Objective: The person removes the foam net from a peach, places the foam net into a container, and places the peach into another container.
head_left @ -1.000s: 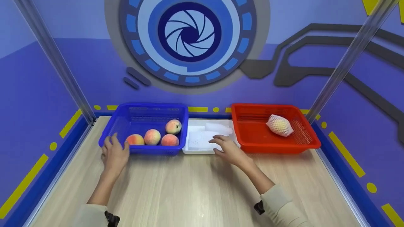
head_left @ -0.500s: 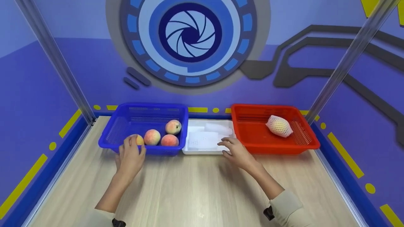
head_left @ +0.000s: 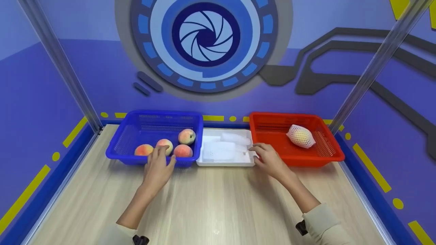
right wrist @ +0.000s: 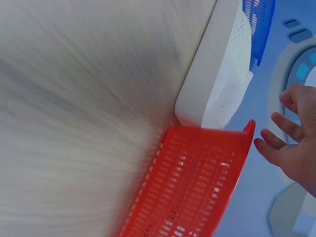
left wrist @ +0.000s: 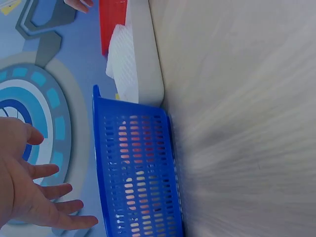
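Note:
My left hand (head_left: 158, 167) hovers over the front rim of the blue basket (head_left: 117, 157), fingers spread and holding nothing. Its fingertips overlap one peach (head_left: 165, 144) in the head view. Another peach (head_left: 143, 150) lies left of it, with two more peaches at the basket's right side. My right hand (head_left: 269, 158) is above the seam between the white tray (head_left: 224, 164) and the red basket (head_left: 299, 161), its fingers loosely bent around nothing. White foam net sleeves (head_left: 218, 151) lie in the tray. Inside the red basket sits a fruit in a foam net (head_left: 301, 136).
Both baskets and the tray stand in a row along the back of the wooden table (head_left: 211, 204). A blue printed wall (head_left: 224, 102) rises right behind them. Metal posts (head_left: 361, 75) mark the rear corners.
My left hand has moved right along the blue basket, from its left corner to over the peaches. My right hand has drifted right, from above the tray toward the red basket.

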{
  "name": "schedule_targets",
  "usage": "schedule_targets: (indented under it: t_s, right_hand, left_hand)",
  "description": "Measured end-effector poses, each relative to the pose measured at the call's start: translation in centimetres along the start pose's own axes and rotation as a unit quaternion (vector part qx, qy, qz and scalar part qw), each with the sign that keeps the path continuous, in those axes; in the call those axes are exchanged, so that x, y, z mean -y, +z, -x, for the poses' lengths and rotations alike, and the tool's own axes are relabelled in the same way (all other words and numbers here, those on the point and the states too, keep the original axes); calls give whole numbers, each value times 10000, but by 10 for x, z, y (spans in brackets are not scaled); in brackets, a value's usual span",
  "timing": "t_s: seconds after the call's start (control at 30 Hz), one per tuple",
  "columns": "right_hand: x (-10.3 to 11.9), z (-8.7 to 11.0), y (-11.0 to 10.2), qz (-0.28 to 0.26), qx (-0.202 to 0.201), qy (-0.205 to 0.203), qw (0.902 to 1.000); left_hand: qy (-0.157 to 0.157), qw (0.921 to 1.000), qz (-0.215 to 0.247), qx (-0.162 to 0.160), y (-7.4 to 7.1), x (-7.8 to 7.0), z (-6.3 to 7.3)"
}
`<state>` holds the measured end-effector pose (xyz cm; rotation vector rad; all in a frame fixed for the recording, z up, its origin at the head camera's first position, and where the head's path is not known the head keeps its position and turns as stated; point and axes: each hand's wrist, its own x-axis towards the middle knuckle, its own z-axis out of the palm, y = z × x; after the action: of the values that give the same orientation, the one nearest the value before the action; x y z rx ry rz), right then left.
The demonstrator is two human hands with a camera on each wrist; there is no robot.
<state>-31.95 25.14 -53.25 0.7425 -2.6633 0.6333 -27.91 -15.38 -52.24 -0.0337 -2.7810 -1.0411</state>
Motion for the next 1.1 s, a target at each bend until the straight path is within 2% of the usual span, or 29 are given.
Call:
schedule_targets:
  t_s: [0.17, 0.27, 0.43, 0.57, 0.7, 1.0, 1.1]
  right_hand:
    - [-8, 7, -12, 38, 154, 459, 9988]
    - [-12, 11, -18, 89, 76, 680, 9976]
    - [-18, 15, -26, 337, -172, 969, 9946]
    - [-25, 20, -32, 529, -174, 1250, 9906]
    - [-33, 26, -36, 600, -225, 1303, 9894]
    - [-49, 39, -44, 772, -592, 1349, 9861]
    - [-53, 42, -46, 777, -622, 1422, 9848]
  left_hand:
    - [332, 9994, 37, -60, 6, -9, 3]
    - [501, 9987, 29, -35, 8, -12, 3]
    - [589, 9982, 91, -39, 13, -15, 1]
    - [612, 9980, 168, -56, 19, -20, 1]
    - [726, 9971, 192, -89, 27, -26, 1]
    - [1312, 9901, 437, -236, 49, -38, 1]
    - [1620, 9844, 638, -246, 58, -42, 1]
